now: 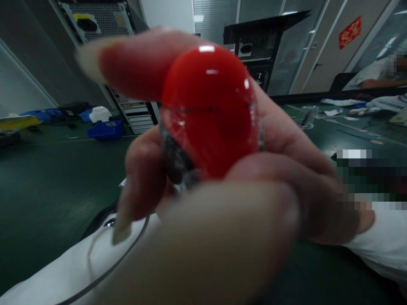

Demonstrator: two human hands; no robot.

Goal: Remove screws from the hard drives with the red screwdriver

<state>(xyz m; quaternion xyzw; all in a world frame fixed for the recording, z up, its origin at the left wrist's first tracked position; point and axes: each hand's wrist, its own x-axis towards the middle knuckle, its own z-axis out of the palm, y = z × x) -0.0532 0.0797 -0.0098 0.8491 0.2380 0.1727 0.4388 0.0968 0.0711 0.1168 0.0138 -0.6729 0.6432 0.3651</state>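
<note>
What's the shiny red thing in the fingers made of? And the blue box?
The red thing looks like glossy plastic, judging by its bright highlights, though painted metal is possible. The blue box seems plastic too, evenly coloured, finish unclear.

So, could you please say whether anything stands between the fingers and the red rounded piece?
Nothing visible does at upper left, where one of the fingers meets the red rounded piece. At lower left, a blurred dark part shows between it and a curled finger; the rear is hidden.

The dark green tabletop carries a blue bin and a yellow item at the left, a clear cup and white paper at the right.
</note>
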